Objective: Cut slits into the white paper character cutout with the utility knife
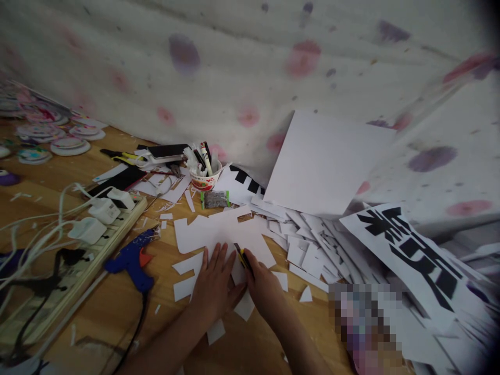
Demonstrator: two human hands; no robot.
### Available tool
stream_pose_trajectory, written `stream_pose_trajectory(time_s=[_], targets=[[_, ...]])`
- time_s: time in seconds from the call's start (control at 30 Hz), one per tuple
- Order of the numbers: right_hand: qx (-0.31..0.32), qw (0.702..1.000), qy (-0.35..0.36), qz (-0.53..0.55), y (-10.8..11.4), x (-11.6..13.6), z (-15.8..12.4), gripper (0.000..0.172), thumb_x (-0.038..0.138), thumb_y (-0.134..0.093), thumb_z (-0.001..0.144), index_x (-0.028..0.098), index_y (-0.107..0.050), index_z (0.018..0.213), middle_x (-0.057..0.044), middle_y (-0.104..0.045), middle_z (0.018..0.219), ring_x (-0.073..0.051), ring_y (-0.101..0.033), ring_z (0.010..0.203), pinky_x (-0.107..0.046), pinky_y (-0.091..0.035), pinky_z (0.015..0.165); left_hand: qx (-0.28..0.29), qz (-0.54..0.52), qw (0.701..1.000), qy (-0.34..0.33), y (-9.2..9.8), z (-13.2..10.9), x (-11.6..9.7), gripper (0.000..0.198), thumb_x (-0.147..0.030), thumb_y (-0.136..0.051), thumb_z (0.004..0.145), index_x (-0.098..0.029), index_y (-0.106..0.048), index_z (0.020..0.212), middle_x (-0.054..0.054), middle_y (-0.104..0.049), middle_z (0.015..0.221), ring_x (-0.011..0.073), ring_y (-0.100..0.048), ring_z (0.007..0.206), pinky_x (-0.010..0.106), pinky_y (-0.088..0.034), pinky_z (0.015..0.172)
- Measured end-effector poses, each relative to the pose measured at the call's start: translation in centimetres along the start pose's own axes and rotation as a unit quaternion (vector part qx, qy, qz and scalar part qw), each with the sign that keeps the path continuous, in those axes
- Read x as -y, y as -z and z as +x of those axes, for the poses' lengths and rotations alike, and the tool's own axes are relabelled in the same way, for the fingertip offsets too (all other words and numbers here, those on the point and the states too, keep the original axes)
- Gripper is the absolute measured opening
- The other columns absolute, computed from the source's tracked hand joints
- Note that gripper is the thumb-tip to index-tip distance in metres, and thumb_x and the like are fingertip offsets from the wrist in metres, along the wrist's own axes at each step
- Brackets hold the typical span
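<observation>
My left hand (214, 281) lies flat with fingers stretched out on a white cut-out sheet (219, 234) on the wooden floor. My right hand (262, 281) is closed around a yellow and black utility knife (242, 256), whose tip rests on the same sheet just right of my left fingers. Small white offcuts (184, 287) lie around both hands.
A blue glue gun (133, 260) lies to the left, beside a power strip with white plugs (97, 219). A bowl of pens (205, 174) stands behind. A large white board (324, 161) leans on the wall; printed black-and-white sheets (414, 250) and scraps pile at the right.
</observation>
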State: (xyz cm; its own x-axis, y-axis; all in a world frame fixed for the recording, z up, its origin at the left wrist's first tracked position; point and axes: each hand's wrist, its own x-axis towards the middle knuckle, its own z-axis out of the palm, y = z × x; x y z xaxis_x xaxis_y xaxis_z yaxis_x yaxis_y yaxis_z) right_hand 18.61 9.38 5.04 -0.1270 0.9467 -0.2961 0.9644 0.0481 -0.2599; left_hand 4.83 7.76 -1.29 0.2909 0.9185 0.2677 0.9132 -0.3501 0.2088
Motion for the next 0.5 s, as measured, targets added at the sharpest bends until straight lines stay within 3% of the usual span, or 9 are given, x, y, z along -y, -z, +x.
stream_pose_trajectory(time_s=[0.27,0.5], targets=[[0.055,0.992,0.017,-0.116,1.4,1.5,0.5,0.057,0.019,-0.036,0.088,0.020,-0.017,0.141,-0.013,-0.060,0.102,-0.021,-0.064,0.083,-0.027,-0.044,0.065,0.006,0.021,1.000,-0.014,0.5,0.0,-0.3,0.063,-0.045,-0.038,0.083,-0.013,-0.029,0.136,0.015,-0.028,0.144,0.0321,-0.014,0.134,0.056,-0.011,0.106],[0.067,0.984,0.058,-0.152,3.3,1.8,0.5,0.053,0.013,-0.034,0.087,0.015,-0.024,0.139,-0.013,-0.063,0.098,-0.021,-0.063,0.085,-0.028,-0.045,0.068,0.010,0.011,1.000,0.003,0.5,0.0,-0.6,0.063,-0.045,-0.037,0.083,-0.011,-0.030,0.136,0.017,-0.026,0.144,0.0329,-0.011,0.135,0.057,-0.009,0.106]])
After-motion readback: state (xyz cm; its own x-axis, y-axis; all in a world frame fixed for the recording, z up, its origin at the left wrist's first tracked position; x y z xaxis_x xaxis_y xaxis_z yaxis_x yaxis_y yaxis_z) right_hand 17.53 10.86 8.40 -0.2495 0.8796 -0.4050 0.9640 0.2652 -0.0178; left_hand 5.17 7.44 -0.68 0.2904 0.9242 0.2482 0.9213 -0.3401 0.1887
